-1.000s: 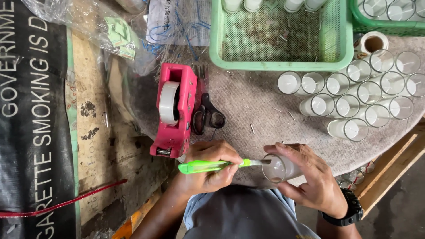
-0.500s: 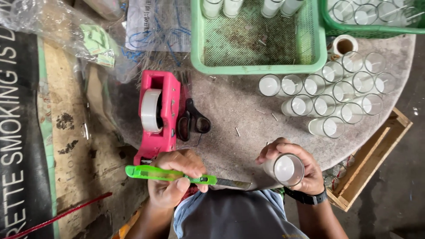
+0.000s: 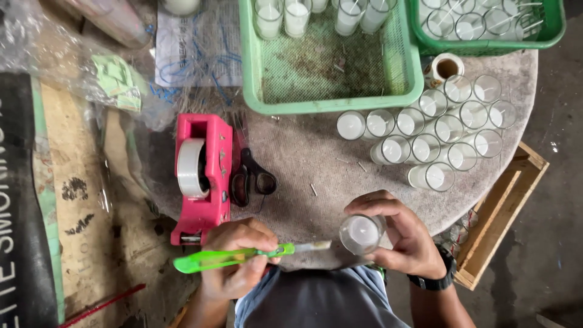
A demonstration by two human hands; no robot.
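Observation:
My right hand [image 3: 408, 238] grips a small clear glass cup [image 3: 361, 234] filled with white wax, at the near edge of the round table [image 3: 303, 158]. My left hand [image 3: 238, 260] holds a green-handled utility knife [image 3: 228, 257], its blade pointing right and ending just short of the cup. A black watch sits on my right wrist.
A pink tape dispenser [image 3: 201, 177] and black scissors [image 3: 252, 180] lie left of centre. Several wax-filled glass cups [image 3: 434, 129] cluster at the right. Two green baskets [image 3: 328, 100] [image 3: 486, 42] at the back hold more cups. A wooden crate [image 3: 501, 218] stands beside the table.
The knife in my left hand has swung back toward the cup, its blade tip again near the glass. The cup stays in my right hand.

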